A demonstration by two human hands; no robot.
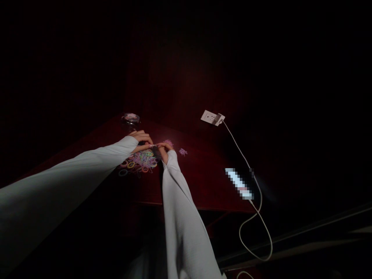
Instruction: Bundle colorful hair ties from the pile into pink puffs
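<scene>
My left hand [141, 138] and my right hand [165, 149] meet over the table, fingertips pinched close together. Whatever small thing lies between them is too small and dim to make out. Just below, a loose pile of colourful elastic hair ties [142, 161] spreads out in purple, green, yellow and orange, partly covered by my hands. A small pink heap [169, 143] shows just behind my right hand. To the right of that hand is a little purple cluster [183, 151], apart from the big pile.
A round clear container [130, 118] stands beyond my left hand on the dark red table [200, 186]. At right lies a lit, blurred-out phone [240, 184]. Its white cable [236, 143] runs to a charger in the outlet [208, 117] and loops over the table edge. Surroundings are very dark.
</scene>
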